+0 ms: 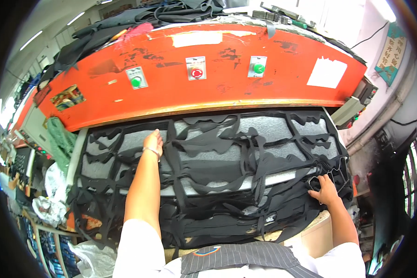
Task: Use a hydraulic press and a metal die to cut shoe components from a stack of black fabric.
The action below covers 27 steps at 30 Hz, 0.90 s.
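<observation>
A web of black sheet offcuts (204, 167), full of cut-out gaps, spreads over the grey bed (273, 125) of a large orange press (162, 69). My left hand (154, 142) reaches to the far left of the web, its fingers stretched out against the black strips. On the right side, my right hand (325, 191) curls its thumb and fingers around a thin-edged metal cutting die (342, 172), whose outline shows on both sides of the hand. Black strips lie bunched beneath that die. My right palm hides part of it.
Two green buttons (135, 82) and a red stop button (197, 73) sit on the press front. Black sheets (148, 16) lie on top of it. Control boxes (356, 109) flank the bed. Clear plastic bags (51, 199) and a green cloth (60, 143) are at left.
</observation>
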Each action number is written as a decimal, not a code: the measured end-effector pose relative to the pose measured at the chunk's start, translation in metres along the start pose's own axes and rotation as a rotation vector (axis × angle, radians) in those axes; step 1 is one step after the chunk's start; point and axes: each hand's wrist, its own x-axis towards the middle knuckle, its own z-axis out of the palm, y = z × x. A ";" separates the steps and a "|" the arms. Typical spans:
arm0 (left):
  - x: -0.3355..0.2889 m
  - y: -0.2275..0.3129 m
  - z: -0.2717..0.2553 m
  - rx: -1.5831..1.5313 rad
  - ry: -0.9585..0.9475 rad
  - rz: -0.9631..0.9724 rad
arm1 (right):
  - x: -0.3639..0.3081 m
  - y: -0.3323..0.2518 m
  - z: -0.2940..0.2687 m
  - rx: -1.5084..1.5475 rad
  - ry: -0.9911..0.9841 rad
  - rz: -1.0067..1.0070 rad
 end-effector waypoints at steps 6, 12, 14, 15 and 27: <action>0.065 0.008 0.021 -0.252 -0.106 -0.075 | -0.026 -0.120 -0.082 0.181 0.055 -0.061; 0.096 -0.015 0.047 -0.116 -0.131 -0.115 | -0.061 -0.217 -0.051 0.126 -0.362 -0.419; 0.092 -0.021 0.046 0.236 -0.210 -0.033 | -0.059 -0.228 -0.012 0.110 -0.353 -0.460; 0.081 -0.031 0.059 0.204 -0.160 -0.014 | -0.058 -0.228 0.006 0.085 -0.327 -0.467; -0.022 -0.027 0.000 0.768 -0.196 0.228 | 0.112 -0.118 -0.016 0.691 -0.010 0.080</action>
